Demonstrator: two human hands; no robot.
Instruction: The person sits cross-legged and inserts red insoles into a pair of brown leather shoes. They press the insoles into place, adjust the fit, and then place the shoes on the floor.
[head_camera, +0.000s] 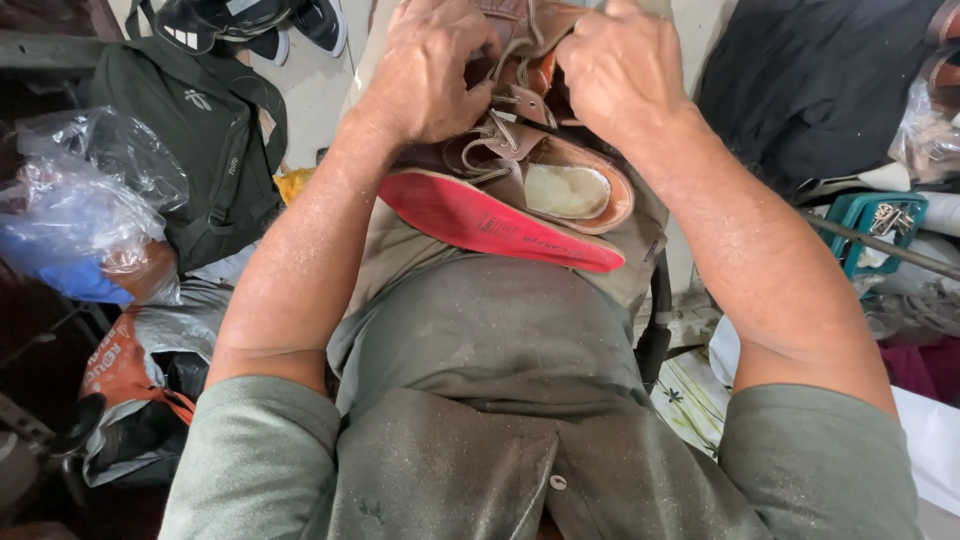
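At far left a clear plastic bag (85, 190) holds something blue (contents unclear), beside a dark green backpack (215, 150). The left hand (425, 75) has its grip curled tight on the laces (505, 130) of a brown shoe (540, 175) lying sole-sideways on the lap, red sole (480, 220) showing. The right hand (620, 70) pinches the shoe's upper. At right, a teal box (870, 225) holds metal bits.

Brown leather shoe (560, 165) with red sole (480, 215), cream insole (567, 190) and tan laces (500, 135); olive-green shirt (480, 400); dark green bag (215, 150); teal box (870, 225); black cloth (810, 80); clear plastic bags (90, 190) over a blue item (80, 282).
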